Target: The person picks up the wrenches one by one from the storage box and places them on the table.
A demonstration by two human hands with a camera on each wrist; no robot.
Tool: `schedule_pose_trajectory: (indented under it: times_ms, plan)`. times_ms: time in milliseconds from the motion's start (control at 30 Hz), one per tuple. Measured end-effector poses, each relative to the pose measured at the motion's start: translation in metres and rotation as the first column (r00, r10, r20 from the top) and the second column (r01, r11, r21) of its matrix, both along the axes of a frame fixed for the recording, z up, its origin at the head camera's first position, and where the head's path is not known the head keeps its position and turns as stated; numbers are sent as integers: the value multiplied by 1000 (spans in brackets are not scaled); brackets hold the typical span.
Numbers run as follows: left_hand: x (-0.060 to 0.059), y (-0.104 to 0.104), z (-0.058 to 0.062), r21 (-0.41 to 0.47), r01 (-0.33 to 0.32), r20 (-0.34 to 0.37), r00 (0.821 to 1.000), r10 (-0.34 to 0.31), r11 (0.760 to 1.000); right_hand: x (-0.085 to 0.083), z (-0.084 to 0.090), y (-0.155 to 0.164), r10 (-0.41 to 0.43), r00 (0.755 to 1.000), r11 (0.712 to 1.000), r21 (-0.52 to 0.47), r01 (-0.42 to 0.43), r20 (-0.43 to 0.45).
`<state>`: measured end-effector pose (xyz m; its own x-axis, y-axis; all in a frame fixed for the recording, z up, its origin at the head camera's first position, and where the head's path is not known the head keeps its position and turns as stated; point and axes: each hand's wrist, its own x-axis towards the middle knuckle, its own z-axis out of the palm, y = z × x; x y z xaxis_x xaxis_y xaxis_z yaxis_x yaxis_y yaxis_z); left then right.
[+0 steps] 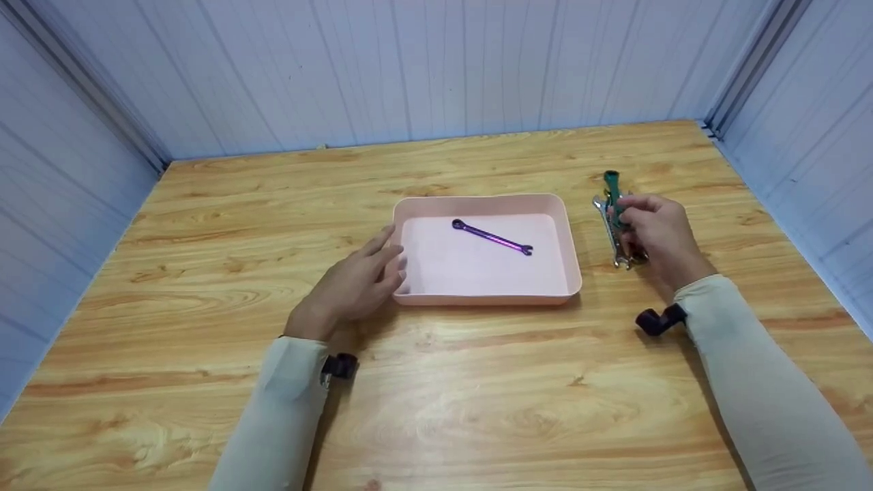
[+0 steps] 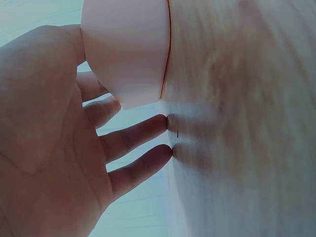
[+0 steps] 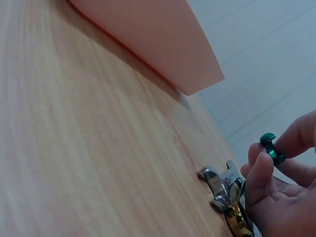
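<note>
While left fingers (image 1: pixel 382 262) splay (relaxed), right fingers (image 1: pixel 631 211) pinch green wrench (image 1: pixel 612 191).

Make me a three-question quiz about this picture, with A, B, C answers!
1. Where is the purple wrench?
A. in the pink tray
B. on the floor
C. in the left hand

2. What colour is the wrench that the right hand pinches?
A. red
B. green
C. white

3. How is the left hand?
A. in a fist
B. gripping a wrench
C. open beside the tray

Answers: 1 A, it lies on the tray's floor. 2 B, its green end pokes out between the fingertips. 3 C, its fingers are straight.
</note>
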<state>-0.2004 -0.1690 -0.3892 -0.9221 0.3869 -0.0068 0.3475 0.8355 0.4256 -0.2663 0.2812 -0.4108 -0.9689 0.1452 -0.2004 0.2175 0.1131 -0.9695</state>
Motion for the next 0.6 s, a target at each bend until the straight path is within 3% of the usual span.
schedule_pose_trajectory:
  times_ms: [167,600]
  plan:
    - [0,1,1,-8,1,-10,1000,-1,1000,-1,-3,-1,34,999,989,145,-31,-18]
    - [1,0,0,-16,-10,-2,1000,10,1000,0,-5,-3,69,996,970,237,-55,-48]
